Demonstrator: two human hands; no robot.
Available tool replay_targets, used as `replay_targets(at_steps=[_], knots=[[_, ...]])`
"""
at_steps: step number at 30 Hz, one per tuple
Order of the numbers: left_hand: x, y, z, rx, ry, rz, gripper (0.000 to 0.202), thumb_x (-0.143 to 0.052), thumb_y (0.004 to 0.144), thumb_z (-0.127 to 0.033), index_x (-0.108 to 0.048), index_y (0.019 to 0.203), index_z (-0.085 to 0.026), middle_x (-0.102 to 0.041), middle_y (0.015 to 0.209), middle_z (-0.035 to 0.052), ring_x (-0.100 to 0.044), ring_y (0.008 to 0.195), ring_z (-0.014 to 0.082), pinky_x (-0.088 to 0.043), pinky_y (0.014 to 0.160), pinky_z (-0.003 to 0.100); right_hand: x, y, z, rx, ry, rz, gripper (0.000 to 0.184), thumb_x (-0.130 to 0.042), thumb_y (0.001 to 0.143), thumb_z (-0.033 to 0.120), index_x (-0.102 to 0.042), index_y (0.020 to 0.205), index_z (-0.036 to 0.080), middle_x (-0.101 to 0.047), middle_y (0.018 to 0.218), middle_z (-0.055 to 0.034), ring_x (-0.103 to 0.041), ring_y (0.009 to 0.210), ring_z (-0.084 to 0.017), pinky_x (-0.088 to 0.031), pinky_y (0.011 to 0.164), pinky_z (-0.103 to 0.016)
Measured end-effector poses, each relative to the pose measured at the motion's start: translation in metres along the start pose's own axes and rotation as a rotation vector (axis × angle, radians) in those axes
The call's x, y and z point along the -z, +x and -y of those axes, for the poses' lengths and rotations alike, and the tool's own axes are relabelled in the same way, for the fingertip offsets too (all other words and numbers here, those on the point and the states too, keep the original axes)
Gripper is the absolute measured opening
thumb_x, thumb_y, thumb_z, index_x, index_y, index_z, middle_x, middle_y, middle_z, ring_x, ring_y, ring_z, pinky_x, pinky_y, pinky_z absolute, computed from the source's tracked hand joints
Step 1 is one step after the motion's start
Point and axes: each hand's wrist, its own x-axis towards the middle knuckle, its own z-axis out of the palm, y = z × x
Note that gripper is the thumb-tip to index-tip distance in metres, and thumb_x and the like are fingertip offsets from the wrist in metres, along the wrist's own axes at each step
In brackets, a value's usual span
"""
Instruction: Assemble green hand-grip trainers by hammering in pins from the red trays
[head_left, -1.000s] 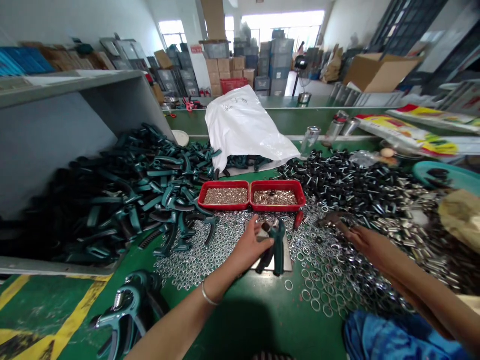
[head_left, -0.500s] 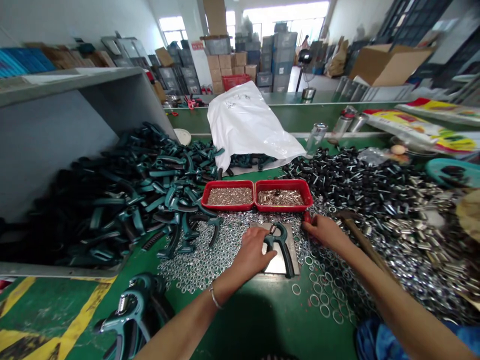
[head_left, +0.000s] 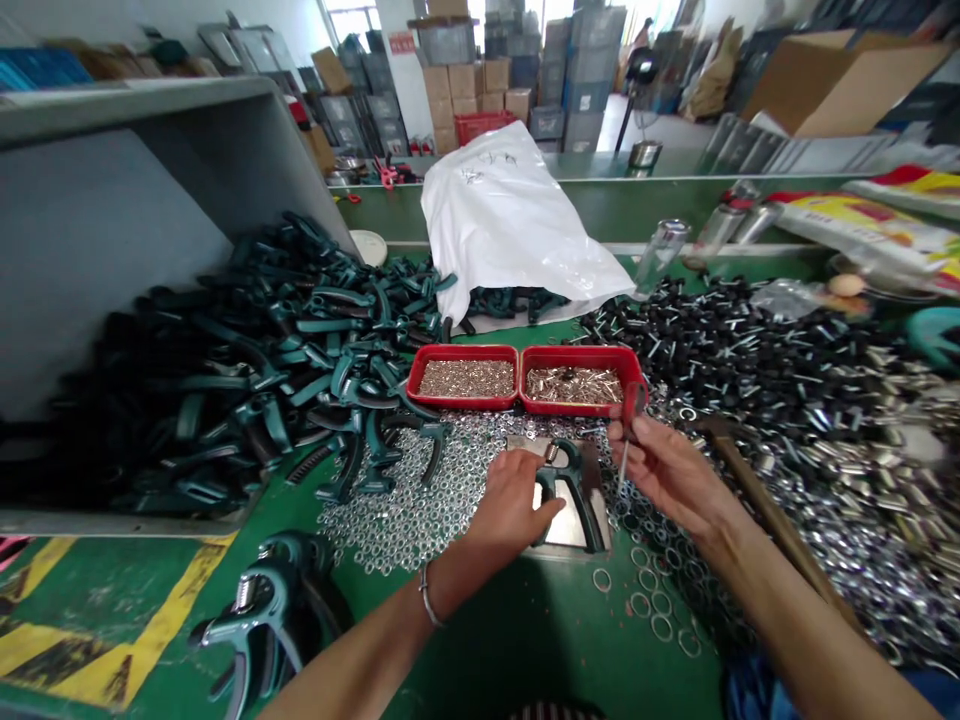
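My left hand (head_left: 514, 505) presses on a teal hand grip strengthener (head_left: 571, 490), which lies on a small metal plate (head_left: 564, 528). My right hand (head_left: 667, 470) is raised beside it, fingers closed on a red-handled screwdriver (head_left: 632, 405) with its thin shaft pointing down. A wooden-handled hammer (head_left: 757, 490) lies to the right of that hand. Two red trays (head_left: 465, 350) of small metal parts stand just beyond the plate. Loose steel washers (head_left: 405, 520) surround the plate.
A heap of teal grip handles (head_left: 262, 370) fills the left, with an assembled grip (head_left: 255, 610) near the front. Black-headed bolts (head_left: 712, 350) and silver tubes (head_left: 862, 480) cover the right. A white plastic sheet (head_left: 517, 220) lies behind the trays.
My right hand has lifted the red-handled screwdriver from beside the trays, raising it with the shaft down. My left hand stays on the grip.
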Motion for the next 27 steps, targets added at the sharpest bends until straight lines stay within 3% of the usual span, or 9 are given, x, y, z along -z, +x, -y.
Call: replay_targets(at_steps=[5,9,21,24,27], knots=[[-0.004,-0.001,0.000,0.014,0.005,-0.030,0.043,-0.072,0.079,-0.036,-0.053,0.114,-0.020,-0.056,0.117,0.0092,-0.048,0.115,0.0288,-0.035,0.102,0.047,-0.010,0.009,-0.035,0.186,-0.324,-0.066,0.026,-0.066,0.088,0.042,-0.050,0.098,0.025,-0.070,0.084,-0.0013,-0.067,0.062,-0.016,-0.059,0.059,-0.032],[-0.005,-0.002,0.001,0.011,-0.003,-0.037,0.045,-0.072,0.079,-0.037,-0.053,0.116,-0.020,-0.056,0.117,0.0092,-0.048,0.114,0.0284,-0.036,0.102,0.046,-0.010,0.012,-0.056,0.228,-0.517,-0.156,0.028,-0.058,0.091,0.050,-0.045,0.101,0.026,-0.069,0.080,-0.0016,-0.069,0.063,-0.020,-0.061,0.059,-0.036],[-0.004,-0.002,0.001,0.016,-0.024,-0.050,0.043,-0.073,0.079,-0.038,-0.054,0.114,-0.021,-0.057,0.115,0.0074,-0.049,0.111,0.0283,-0.036,0.101,0.044,-0.015,0.003,-0.053,0.155,-0.596,-0.185,0.030,-0.054,0.092,0.055,-0.040,0.101,0.029,-0.069,0.086,-0.0054,-0.070,0.069,-0.025,-0.060,0.066,-0.041],[-0.004,-0.002,0.001,0.018,-0.030,-0.053,0.044,-0.073,0.078,-0.037,-0.054,0.115,-0.021,-0.057,0.114,0.0076,-0.049,0.112,0.0284,-0.036,0.100,0.044,-0.018,-0.002,-0.050,0.166,-0.736,-0.160,0.027,-0.051,0.094,0.052,-0.039,0.100,0.029,-0.070,0.084,-0.0064,-0.071,0.072,-0.026,-0.059,0.069,-0.041],[-0.004,-0.002,0.001,0.004,-0.032,-0.060,0.043,-0.072,0.079,-0.037,-0.054,0.114,-0.021,-0.057,0.114,0.0082,-0.049,0.111,0.0282,-0.036,0.100,0.044,-0.027,-0.004,-0.043,0.150,-1.029,-0.105,0.025,-0.049,0.094,0.048,-0.041,0.101,0.026,-0.071,0.088,-0.0101,-0.071,0.079,-0.029,-0.055,0.073,-0.042]])
